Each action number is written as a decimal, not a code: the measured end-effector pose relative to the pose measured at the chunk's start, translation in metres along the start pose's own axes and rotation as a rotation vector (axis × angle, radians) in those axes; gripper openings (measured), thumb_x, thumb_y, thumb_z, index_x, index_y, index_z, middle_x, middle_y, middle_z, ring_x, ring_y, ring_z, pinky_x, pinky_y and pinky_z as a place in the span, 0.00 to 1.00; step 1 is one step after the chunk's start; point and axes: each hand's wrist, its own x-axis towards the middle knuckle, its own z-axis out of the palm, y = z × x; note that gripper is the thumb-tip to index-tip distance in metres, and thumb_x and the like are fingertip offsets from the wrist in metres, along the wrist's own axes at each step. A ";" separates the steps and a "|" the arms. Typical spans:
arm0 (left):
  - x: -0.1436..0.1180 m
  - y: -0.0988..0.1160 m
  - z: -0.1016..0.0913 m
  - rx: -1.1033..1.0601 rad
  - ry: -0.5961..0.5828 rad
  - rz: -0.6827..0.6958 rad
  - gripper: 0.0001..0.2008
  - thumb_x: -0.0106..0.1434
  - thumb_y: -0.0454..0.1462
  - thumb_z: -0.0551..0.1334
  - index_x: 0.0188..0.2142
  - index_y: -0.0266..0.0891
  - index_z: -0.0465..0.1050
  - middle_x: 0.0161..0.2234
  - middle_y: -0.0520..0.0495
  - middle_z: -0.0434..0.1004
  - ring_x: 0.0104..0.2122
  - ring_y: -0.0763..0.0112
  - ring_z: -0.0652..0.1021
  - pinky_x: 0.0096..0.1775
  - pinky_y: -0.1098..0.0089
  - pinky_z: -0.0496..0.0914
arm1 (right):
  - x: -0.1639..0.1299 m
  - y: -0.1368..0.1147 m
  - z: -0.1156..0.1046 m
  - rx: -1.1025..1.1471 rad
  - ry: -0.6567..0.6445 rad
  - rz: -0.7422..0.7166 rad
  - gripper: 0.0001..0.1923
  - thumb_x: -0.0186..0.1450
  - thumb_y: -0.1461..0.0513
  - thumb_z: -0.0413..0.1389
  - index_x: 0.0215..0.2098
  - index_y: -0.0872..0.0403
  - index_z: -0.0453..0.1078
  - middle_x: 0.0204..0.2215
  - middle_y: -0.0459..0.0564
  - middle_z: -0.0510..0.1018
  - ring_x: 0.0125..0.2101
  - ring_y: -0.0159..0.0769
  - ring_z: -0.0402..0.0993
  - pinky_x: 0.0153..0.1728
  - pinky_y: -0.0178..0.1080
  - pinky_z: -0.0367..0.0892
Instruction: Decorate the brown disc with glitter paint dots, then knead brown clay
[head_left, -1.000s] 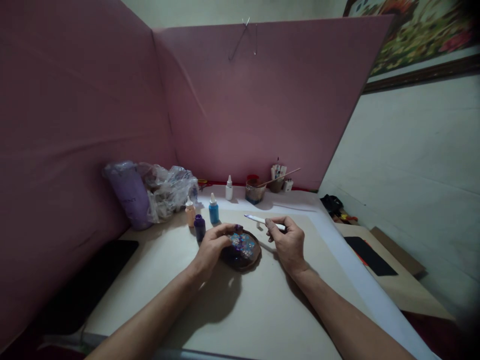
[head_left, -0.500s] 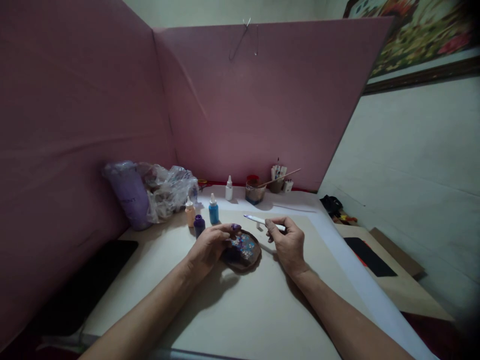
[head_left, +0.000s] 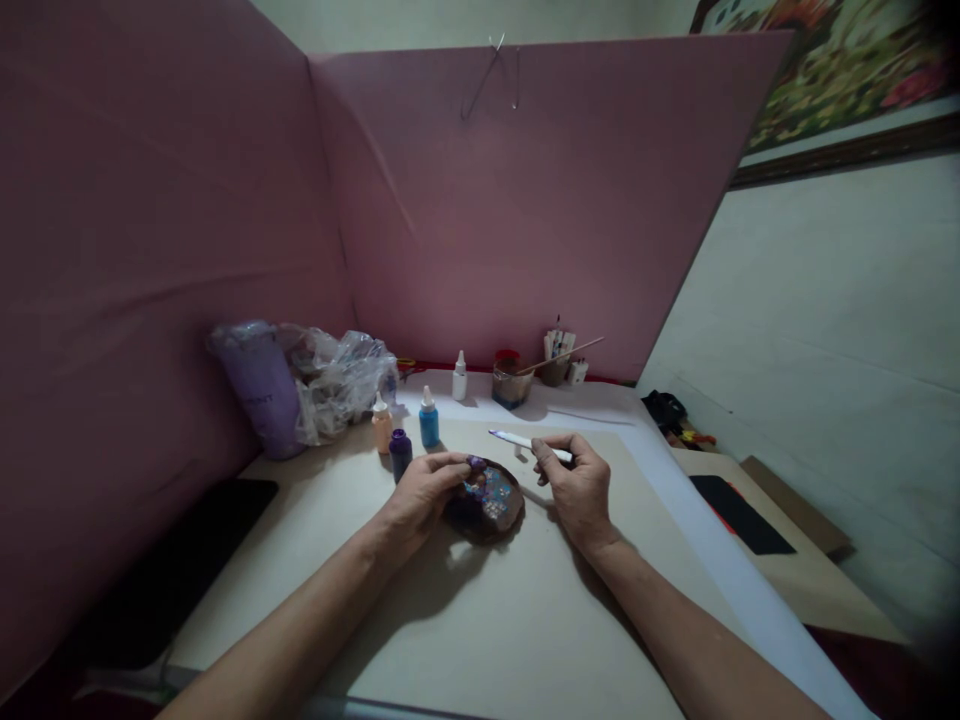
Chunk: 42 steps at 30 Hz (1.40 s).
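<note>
My left hand (head_left: 426,497) is closed at the left edge of a brown, roundish painted piece (head_left: 510,514), its kind unclear. Blue, purple and pale dabs cover part of its face, and the fingers hide its left side. Purple colour marks the fingertips of this hand. To the right, my right hand (head_left: 576,487) grips a slim white pen-like tool (head_left: 517,440), its purple-stained tip pointing left above the table. Just beyond my left hand stand an uncapped purple paint bottle (head_left: 400,455), a peach paint bottle (head_left: 382,428) and a blue paint bottle (head_left: 429,422).
At the back are a white nozzle bottle (head_left: 460,380), a jar (head_left: 511,386) with a brush across it, and a cup of brushes (head_left: 556,368). A purple tumbler (head_left: 259,390) and a crumpled plastic bag (head_left: 341,385) stand left. Pink panels (head_left: 525,200) enclose the table.
My left fingers have come down onto the painted piece from slightly above it. The right hand and the white tool have hardly moved.
</note>
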 end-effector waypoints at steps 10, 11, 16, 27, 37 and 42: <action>-0.002 0.000 -0.002 0.056 0.017 0.012 0.10 0.45 0.37 0.72 0.25 0.32 0.76 0.23 0.48 0.76 0.24 0.77 0.71 0.30 0.75 0.61 | 0.001 0.002 0.000 0.007 -0.006 0.015 0.15 0.57 0.52 0.61 0.28 0.56 0.70 0.19 0.45 0.75 0.17 0.30 0.69 0.20 0.33 0.66; -0.002 0.000 -0.002 0.059 0.019 0.019 0.11 0.45 0.37 0.72 0.25 0.32 0.76 0.23 0.48 0.76 0.25 0.77 0.71 0.30 0.75 0.61 | 0.001 0.002 0.000 0.005 -0.005 0.011 0.15 0.57 0.52 0.61 0.28 0.56 0.70 0.19 0.45 0.75 0.17 0.30 0.69 0.20 0.33 0.66; -0.001 -0.002 -0.004 0.076 0.020 0.040 0.12 0.42 0.37 0.74 0.25 0.33 0.77 0.24 0.48 0.76 0.27 0.74 0.73 0.32 0.74 0.63 | 0.000 0.001 0.000 -0.005 -0.003 0.006 0.15 0.57 0.52 0.61 0.28 0.56 0.70 0.18 0.45 0.75 0.17 0.30 0.69 0.20 0.33 0.66; -0.003 -0.004 -0.007 0.102 -0.041 0.058 0.12 0.44 0.38 0.74 0.25 0.34 0.76 0.26 0.49 0.75 0.27 0.75 0.73 0.33 0.73 0.64 | 0.000 0.001 0.000 0.007 -0.002 0.003 0.15 0.57 0.52 0.61 0.29 0.56 0.70 0.19 0.46 0.76 0.17 0.30 0.70 0.20 0.33 0.67; -0.004 -0.002 -0.005 0.120 -0.037 0.047 0.13 0.42 0.38 0.74 0.26 0.34 0.76 0.25 0.50 0.76 0.26 0.75 0.74 0.32 0.73 0.66 | 0.000 0.001 0.000 0.017 -0.002 0.002 0.16 0.56 0.51 0.61 0.28 0.56 0.70 0.18 0.46 0.76 0.17 0.31 0.70 0.20 0.34 0.68; -0.006 0.000 -0.003 0.117 -0.036 0.041 0.14 0.43 0.37 0.74 0.29 0.34 0.77 0.27 0.48 0.77 0.28 0.73 0.75 0.34 0.72 0.66 | 0.000 0.000 0.000 0.009 0.003 -0.001 0.15 0.57 0.52 0.61 0.28 0.55 0.70 0.19 0.46 0.76 0.17 0.31 0.70 0.20 0.34 0.68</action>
